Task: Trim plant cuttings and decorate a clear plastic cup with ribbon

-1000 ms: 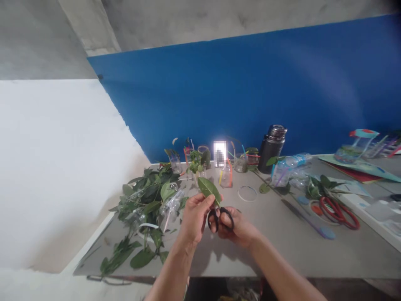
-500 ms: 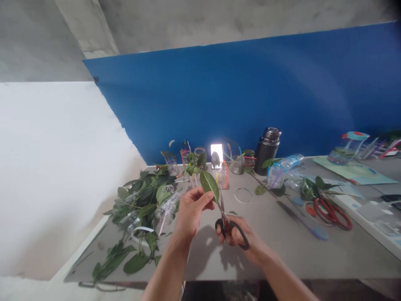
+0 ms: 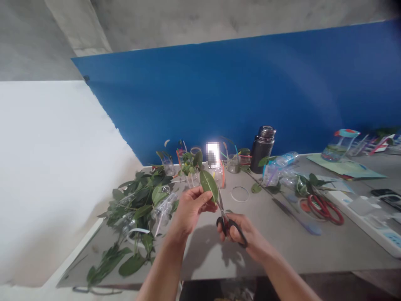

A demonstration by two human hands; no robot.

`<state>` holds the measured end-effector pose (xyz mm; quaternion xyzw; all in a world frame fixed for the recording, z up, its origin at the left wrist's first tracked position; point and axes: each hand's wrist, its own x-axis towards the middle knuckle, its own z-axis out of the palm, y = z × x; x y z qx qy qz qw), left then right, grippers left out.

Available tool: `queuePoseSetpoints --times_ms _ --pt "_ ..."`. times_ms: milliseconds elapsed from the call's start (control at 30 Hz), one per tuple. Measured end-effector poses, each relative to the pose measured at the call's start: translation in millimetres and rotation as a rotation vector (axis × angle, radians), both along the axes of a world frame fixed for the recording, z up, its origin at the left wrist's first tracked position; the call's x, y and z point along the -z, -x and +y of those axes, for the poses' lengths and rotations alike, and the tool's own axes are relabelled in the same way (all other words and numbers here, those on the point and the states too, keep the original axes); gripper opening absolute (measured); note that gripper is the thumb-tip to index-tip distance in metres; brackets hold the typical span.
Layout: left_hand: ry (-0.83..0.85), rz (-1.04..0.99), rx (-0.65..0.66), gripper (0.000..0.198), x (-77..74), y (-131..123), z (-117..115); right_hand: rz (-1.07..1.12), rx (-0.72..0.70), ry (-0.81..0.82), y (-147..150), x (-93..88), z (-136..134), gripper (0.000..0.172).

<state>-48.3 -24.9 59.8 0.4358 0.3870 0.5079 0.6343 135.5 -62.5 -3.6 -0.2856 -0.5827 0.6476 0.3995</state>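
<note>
Between the thumb and fingers of my left hand [image 3: 192, 209] is a single green leaf [image 3: 208, 183], its tip pointing up and away. My right hand [image 3: 239, 234] grips black-handled scissors [image 3: 223, 216], with fingers through the loops. Their blades are slightly parted and point up along the leaf's right edge, near its lower end. Whether the blades touch the leaf I cannot tell. Just beyond the leaf stand clear plastic cups holding sprigs [image 3: 189, 165]. A pale ring [image 3: 239, 194] lies on the table to the right of the scissors.
Leafy branches [image 3: 138, 205] and plastic scraps heap on the left. A dark thermos [image 3: 263, 149] stands at the back beside a plastic bottle [image 3: 286, 159]. Rightward lie red-handled scissors [image 3: 326, 209], a white power strip [image 3: 366, 225] and a lidded clear container [image 3: 340, 146]. A bright screen [image 3: 213, 154] glows behind the cups.
The view has shifted a little, so the tabletop things sit slightly further left. Both hands keep their holds, and the scissor blades sit slightly more parted near the leaf's edge.
</note>
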Motion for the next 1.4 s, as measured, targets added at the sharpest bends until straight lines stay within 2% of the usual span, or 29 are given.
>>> queuePoseSetpoints --times_ms 200,333,533,767,1000,1200,1400 --pt "-0.083 0.027 -0.090 0.036 0.0 -2.7 -1.3 -0.066 0.067 -0.035 3.5 -5.1 -5.1 0.075" --pt "-0.097 0.064 -0.103 0.036 0.4 -2.8 -2.5 -0.089 0.108 -0.038 7.1 -5.6 -5.8 0.072" --pt "-0.183 0.163 -0.220 0.030 4.4 -3.1 -2.5 -0.090 0.110 -0.011 10.8 -8.2 -8.6 0.072" --pt "-0.121 0.148 -0.071 0.034 0.8 0.7 -2.2 -0.022 0.116 -0.006 14.3 -9.5 -10.7 0.072" --pt "-0.094 0.051 -0.014 0.038 -0.9 -0.2 -1.6 -0.012 0.183 0.055 20.2 -6.3 -11.8 0.066" --pt "-0.072 0.053 -0.049 0.040 -0.7 -2.2 -4.5 -0.053 0.250 0.100 23.1 0.0 -11.5 0.061" --pt "-0.118 0.089 -0.100 0.035 1.5 -8.0 -5.1 -0.066 0.291 0.142 25.8 4.6 -10.2 0.056"
